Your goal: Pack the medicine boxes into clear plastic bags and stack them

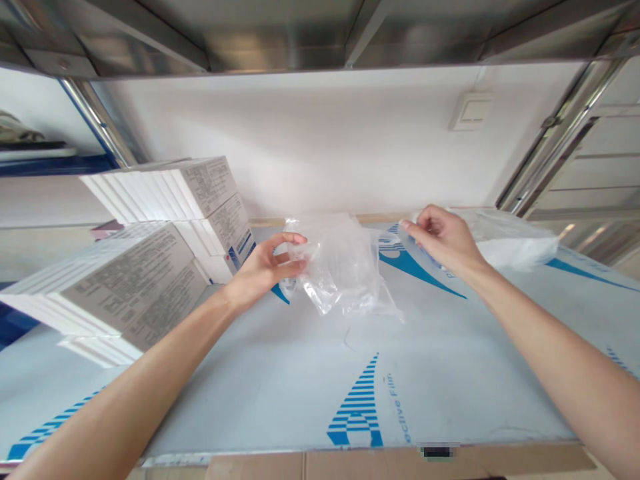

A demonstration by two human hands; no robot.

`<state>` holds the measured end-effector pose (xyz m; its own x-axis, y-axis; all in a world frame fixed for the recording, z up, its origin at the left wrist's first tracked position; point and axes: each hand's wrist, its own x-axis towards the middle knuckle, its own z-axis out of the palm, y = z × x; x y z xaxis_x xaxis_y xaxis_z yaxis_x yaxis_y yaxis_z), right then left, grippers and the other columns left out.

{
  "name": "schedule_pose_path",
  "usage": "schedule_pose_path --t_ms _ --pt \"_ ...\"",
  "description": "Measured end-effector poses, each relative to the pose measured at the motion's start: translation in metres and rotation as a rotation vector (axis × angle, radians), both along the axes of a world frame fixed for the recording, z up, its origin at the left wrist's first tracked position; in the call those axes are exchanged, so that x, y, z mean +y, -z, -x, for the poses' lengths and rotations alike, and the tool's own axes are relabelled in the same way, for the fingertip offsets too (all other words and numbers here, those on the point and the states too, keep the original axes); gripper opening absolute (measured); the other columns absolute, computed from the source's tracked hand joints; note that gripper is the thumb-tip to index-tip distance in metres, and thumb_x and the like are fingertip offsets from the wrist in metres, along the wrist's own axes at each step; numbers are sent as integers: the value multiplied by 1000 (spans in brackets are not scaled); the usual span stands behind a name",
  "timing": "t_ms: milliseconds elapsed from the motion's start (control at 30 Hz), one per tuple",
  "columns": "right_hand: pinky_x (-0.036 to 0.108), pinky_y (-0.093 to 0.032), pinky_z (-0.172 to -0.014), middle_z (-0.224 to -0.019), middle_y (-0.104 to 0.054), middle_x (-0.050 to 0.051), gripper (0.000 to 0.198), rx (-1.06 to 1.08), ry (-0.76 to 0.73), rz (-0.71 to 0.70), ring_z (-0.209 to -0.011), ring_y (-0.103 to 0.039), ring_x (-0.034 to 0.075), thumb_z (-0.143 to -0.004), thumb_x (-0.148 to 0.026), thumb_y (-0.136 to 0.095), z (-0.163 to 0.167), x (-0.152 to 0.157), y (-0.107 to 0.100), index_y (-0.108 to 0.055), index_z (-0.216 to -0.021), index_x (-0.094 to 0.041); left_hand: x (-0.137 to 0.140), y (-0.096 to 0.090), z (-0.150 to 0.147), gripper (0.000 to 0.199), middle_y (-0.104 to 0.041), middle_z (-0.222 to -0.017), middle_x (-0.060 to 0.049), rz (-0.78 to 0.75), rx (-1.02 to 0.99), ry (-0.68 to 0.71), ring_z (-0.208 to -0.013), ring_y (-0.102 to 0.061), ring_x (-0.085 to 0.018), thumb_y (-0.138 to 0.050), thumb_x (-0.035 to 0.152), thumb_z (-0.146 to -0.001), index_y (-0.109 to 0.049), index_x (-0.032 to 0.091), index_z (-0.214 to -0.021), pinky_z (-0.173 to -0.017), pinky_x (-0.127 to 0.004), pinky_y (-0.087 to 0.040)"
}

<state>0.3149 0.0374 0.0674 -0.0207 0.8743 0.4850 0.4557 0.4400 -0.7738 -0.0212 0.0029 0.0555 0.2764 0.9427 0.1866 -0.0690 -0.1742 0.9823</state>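
My left hand (270,267) pinches the left edge of a clear plastic bag (345,267) between thumb and fingers. The bag looks thin, shiny and crumpled at its lower edge, just above or against the film-covered shelf. To its right, my right hand (443,237) has its fingers curled in and its thumb pointing left. A faint clear sheen lies near that thumb, but whether the fingers hold plastic cannot be made out. Behind and right of this hand lies a pile of clear plastic bags (520,240).
Stacks of white printed boxes (135,287) stand on the left, with more boxes (215,200) behind. The shelf surface (260,380) carries blue-printed protective film. A metal shelf (280,40) hangs overhead. Metal posts rise at both sides, and a wall switch (474,111) is at the back.
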Motion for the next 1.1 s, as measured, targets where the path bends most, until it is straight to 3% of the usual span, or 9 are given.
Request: schedule_pose_path --t_ms 100,167,300,400,467,667,767,900,1100 --pt "31 -48 -63 -74 -68 3 41 -344 -519 254 -68 -62 18 -88 -60 -62 13 -17 -4 -70 -75 -22 0 6 -6 35 -70 -90 -2 -80 21 -23 -79 -70 -15 -87 26 -69 -66 20 -96 -76 -27 -57" --pt "30 -47 -61 -80 -72 3 35 -481 -659 288 -69 -62 18 -77 -57 -75 24 -25 -2 -76 -84 -22 -1 10 -9 25 -71 -100 -5 -119 28 -32 -87 -71 -16 -84 30 -74 -69 19 -90 -81 -27 -56" --pt "29 -48 -64 -84 -72 2 27 -426 -705 228 -72 -62 17 -74 -47 -80 40 -30 4 -76 -82 -21 -6 12 -12 31 -68 -120 -8 -63 41 0 -99 -68 -18 -78 38 -81 -74 21 -107 -86 -28 -55" --pt "30 -49 -69 -82 -71 2 25 -195 -661 258 -75 -64 17 -79 -45 -75 45 -29 7 -73 -82 -21 -12 9 -14 62 -60 -133 -7 -46 80 94 -98 -67 -18 -83 33 -76 -59 31 -133 -82 -29 -56" --pt "29 -48 -67 -75 -69 0 25 -107 -592 270 -70 -62 16 -79 -45 -76 46 -29 8 -71 -79 -21 -15 7 -17 78 -49 -143 -6 -80 98 109 -97 -66 -17 -88 27 -68 -52 37 -136 -80 -30 -58" --pt "31 -49 -64 -69 -65 -1 24 -50 -565 256 -67 -61 17 -75 -43 -81 55 -36 10 -68 -74 -22 -18 7 -24 45 -60 -119 -6 -137 163 -35 -84 -66 -14 -82 33 -75 -59 23 -112 -71 -24 -57" --pt "31 -50 -67 -72 -66 -1 22 -23 -556 224 -69 -62 17 -75 -41 -81 58 -39 10 -69 -76 -22 -18 6 -25 49 -54 -128 -6 -154 180 -107 -81 -66 -14 -82 36 -74 -57 24 -114 -68 -26 -59" --pt "31 -53 -71 -77 -68 -1 22 0 -576 206 -72 -64 17 -75 -39 -81 61 -41 10 -68 -79 -22 -18 5 -23 35 -46 -139 -7 -241 226 -288 -77 -68 -13 -72 39 -82 -60 23 -111 -65 -29 -62" --pt "30 -53 -78 -81 -71 0 18 -76 -562 124 -80 -67 17 -78 -37 -78 61 -45 10 -70 -80 -22 -18 6 -19 30 -52 -137 -9 -400 387 -446 -74 -67 -13 -74 34 -76 -65 21 -102 -60 -26 -61"
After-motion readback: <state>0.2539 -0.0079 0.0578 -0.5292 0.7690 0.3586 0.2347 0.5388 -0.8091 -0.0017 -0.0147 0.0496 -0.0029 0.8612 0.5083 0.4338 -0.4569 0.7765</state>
